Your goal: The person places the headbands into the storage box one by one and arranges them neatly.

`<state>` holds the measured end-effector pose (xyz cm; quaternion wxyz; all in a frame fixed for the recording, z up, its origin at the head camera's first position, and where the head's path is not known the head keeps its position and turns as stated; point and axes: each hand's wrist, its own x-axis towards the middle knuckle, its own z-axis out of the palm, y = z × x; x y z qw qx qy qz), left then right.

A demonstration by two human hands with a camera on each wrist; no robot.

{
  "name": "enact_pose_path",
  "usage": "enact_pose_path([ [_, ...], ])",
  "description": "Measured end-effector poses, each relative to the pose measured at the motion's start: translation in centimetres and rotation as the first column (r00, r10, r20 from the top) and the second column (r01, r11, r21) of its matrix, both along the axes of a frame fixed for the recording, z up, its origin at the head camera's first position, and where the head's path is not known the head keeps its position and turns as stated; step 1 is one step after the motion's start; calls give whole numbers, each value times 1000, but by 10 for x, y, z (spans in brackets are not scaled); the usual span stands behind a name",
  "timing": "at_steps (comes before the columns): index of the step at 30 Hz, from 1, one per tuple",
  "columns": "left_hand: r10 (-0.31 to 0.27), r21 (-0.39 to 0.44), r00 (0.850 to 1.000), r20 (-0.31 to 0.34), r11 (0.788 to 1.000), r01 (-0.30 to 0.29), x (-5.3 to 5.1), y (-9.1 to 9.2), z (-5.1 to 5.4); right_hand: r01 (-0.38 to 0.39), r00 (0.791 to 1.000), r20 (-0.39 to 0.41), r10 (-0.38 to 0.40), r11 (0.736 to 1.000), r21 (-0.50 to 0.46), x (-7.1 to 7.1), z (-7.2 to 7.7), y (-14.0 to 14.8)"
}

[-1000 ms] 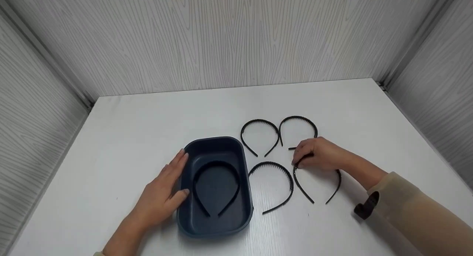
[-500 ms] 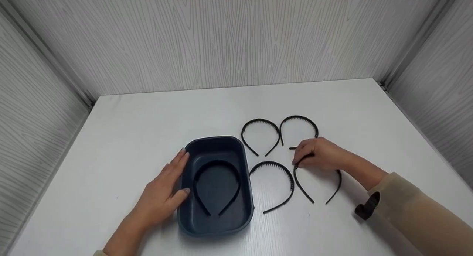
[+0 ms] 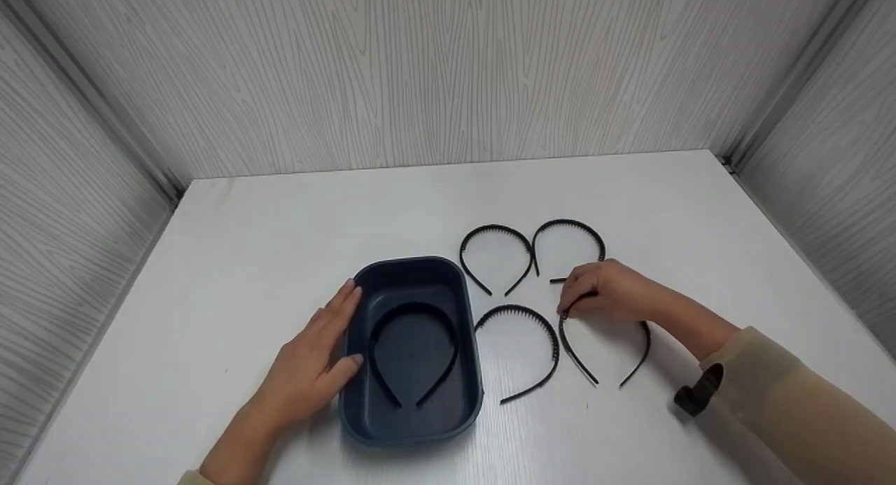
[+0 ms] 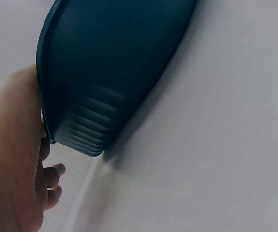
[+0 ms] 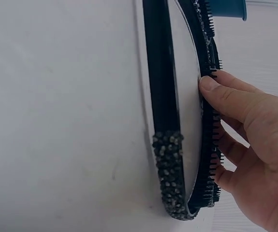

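Note:
A dark blue plastic bin (image 3: 420,425) stands on the white table, with one black headband (image 3: 413,306) lying inside it. My left hand (image 3: 301,369) rests along the bin's left rim, fingers extended and thumb over the edge; part of it also shows beside the bin in the left wrist view. To the right, my right hand (image 3: 609,289) pinches the top of a toothed black headband (image 3: 577,357). In the right wrist view the thumb presses on this band, and dark sparkling stones (image 5: 170,169) cover part of it. Its top is partly hidden by the hand.
Beside the bin's right wall lies another toothed headband (image 3: 554,338). Two more headbands lie farther back: a left one (image 3: 495,227) and a right one (image 3: 568,222), close together. Grey wood-patterned panels (image 3: 448,72) enclose the table's back and sides.

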<state>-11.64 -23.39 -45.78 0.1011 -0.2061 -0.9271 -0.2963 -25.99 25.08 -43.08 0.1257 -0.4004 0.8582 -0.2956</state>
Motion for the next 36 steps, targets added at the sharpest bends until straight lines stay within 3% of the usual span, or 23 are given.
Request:
enact_pose_path([
  [15,0,11,1000,7,1000,0,1,1,-2,12,1000,13,-12,1000,-13,1,11,10],
  [23,13,2,1000,26,1000,-13,1,0,2,66,998,11,-66,997,26,-1,28,9],
  [36,14,-11,1000,17,1000,-14,0,0,2,65,998,-4,-65,998,0,-1,60,-9],
])
